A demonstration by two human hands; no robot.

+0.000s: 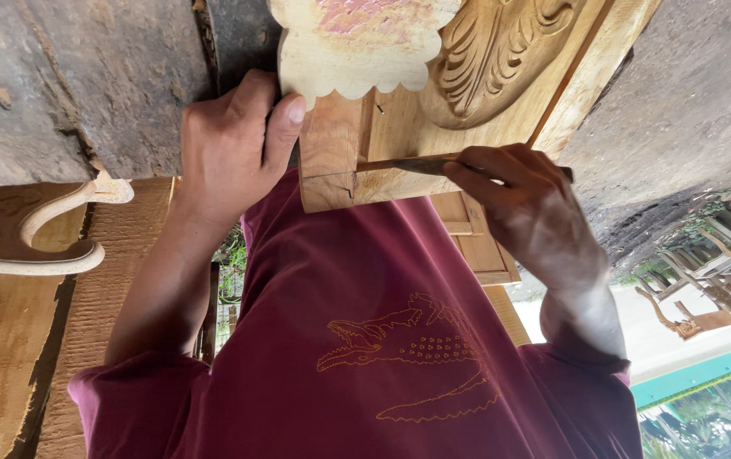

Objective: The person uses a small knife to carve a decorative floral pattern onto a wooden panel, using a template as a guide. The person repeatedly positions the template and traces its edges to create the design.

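While the carved wood panel [467,93] fills the twelve o'clock part of the view, its lower edge sits just above the maroon shirt [365,340], close against the body. At ten o'clock the left hand [229,144] closes on the panel's left edge, thumb pressed against the wood just under a pale scalloped piece [357,51] and fingers curled behind. At two o'clock the right hand [527,204] pinches a thin dark chisel [408,164], fingers wrapped tight on it, its tip lying along a notch near the panel's bottom edge. A leaf carving [493,51] lies at one o'clock above the tool. Rough grey surface [68,76] spreads at eleven o'clock and again at three o'clock, open on both sides. At nine o'clock a curved wooden piece [42,229] rests on brown planks [8,340], well apart from the hands.
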